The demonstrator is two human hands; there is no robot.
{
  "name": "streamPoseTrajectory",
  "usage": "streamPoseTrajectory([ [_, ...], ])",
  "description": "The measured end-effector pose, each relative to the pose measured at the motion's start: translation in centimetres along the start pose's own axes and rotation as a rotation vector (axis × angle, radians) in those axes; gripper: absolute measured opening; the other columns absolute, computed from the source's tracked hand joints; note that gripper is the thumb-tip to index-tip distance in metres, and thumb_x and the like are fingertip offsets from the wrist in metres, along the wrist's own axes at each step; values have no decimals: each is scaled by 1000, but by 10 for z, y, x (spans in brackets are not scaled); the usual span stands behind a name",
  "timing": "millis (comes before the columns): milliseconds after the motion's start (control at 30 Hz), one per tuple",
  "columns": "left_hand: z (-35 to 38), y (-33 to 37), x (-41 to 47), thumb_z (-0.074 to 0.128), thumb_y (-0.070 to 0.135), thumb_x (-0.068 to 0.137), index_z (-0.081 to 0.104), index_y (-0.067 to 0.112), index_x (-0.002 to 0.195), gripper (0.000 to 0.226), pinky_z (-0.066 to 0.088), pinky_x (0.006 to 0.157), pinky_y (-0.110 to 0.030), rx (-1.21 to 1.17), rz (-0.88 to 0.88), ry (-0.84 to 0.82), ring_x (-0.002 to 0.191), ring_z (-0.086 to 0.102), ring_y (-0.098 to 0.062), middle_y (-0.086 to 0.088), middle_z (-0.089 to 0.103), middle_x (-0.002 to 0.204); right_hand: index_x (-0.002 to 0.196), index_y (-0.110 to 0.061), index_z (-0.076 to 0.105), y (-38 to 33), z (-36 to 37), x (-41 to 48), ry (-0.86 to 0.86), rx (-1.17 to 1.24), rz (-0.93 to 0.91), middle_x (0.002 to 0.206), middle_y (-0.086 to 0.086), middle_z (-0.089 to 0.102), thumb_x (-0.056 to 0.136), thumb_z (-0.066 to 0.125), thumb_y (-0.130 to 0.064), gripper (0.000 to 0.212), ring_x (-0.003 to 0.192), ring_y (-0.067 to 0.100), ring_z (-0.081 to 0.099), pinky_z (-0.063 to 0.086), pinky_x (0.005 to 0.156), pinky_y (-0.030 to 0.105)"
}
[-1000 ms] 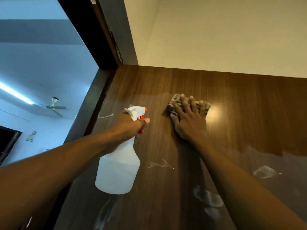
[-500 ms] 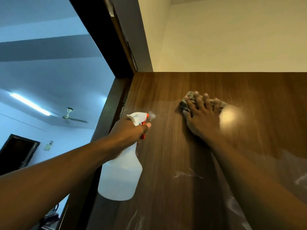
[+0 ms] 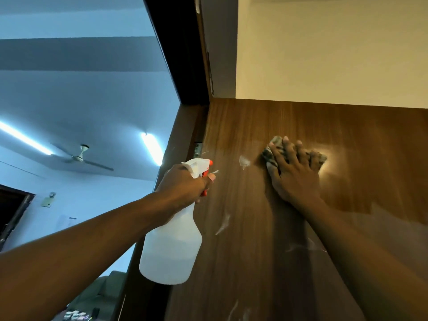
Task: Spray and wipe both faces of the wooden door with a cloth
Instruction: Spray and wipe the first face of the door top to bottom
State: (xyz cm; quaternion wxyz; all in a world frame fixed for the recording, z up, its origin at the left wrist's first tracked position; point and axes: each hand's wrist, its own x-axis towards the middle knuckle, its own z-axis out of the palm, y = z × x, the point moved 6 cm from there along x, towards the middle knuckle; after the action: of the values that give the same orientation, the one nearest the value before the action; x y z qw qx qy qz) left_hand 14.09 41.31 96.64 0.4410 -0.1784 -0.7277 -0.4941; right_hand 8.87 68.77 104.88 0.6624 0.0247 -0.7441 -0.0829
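Observation:
The wooden door fills the right half of the view, its brown face streaked with white foam patches. My right hand lies flat with spread fingers on a crumpled patterned cloth, pressing it against the door's upper part. My left hand grips the neck of a white spray bottle with an orange trigger, a finger on the trigger and the nozzle pointing at the door close to its hinge side. A fresh foam spot sits just left of the cloth.
The dark door frame runs up the left of the door, with a metal hinge at the door's edge. A cream wall rises above the door. Through the opening is a room with a ceiling fan and tube lights.
The view has swung left and tilted, showing more of the frame and the room. My right hand has slid the cloth slightly. A new foam spot sits left of the cloth.

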Motion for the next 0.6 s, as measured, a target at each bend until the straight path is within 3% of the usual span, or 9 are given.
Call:
streamPoseTrajectory([
  [167,-20,-15,9,57,41,87,54,11,104,35,53,64,-22,-42,-1,16,67,60,-16,-6,63,85,159,-38,11,-88,7,30,22,-6,-157,169,-2,2,103,17,-61,60,155,26,-3,-15,120,50],
  [267,-25,-27,12,58,47,84,55,9,113,47,56,74,-31,-27,-18,13,78,64,-23,-12,65,100,158,-42,4,-115,13,-8,16,-12,-303,168,-5,0,102,19,-62,61,154,24,-6,-12,121,51],
  [367,-26,-36,8,59,46,84,55,9,115,49,57,77,-33,-54,-22,-13,79,64,-23,-12,65,101,155,-45,-8,-97,18,-41,-18,-30,-393,168,-6,-3,102,15,-62,61,155,23,-6,-7,123,50],
  [467,-32,-43,6,60,43,85,56,8,114,45,54,67,-25,-71,-3,-20,75,64,-18,-9,66,96,156,-43,-2,-76,14,-29,-7,-46,-260,169,-3,3,102,16,-61,60,155,26,3,0,124,52],
  [600,-45,-54,11,61,44,83,54,10,115,47,57,74,-32,-92,-4,-5,80,65,-21,-9,66,98,159,-37,14,-107,2,30,37,6,-40,169,0,6,104,18,-59,59,155,27,2,-6,123,54],
])
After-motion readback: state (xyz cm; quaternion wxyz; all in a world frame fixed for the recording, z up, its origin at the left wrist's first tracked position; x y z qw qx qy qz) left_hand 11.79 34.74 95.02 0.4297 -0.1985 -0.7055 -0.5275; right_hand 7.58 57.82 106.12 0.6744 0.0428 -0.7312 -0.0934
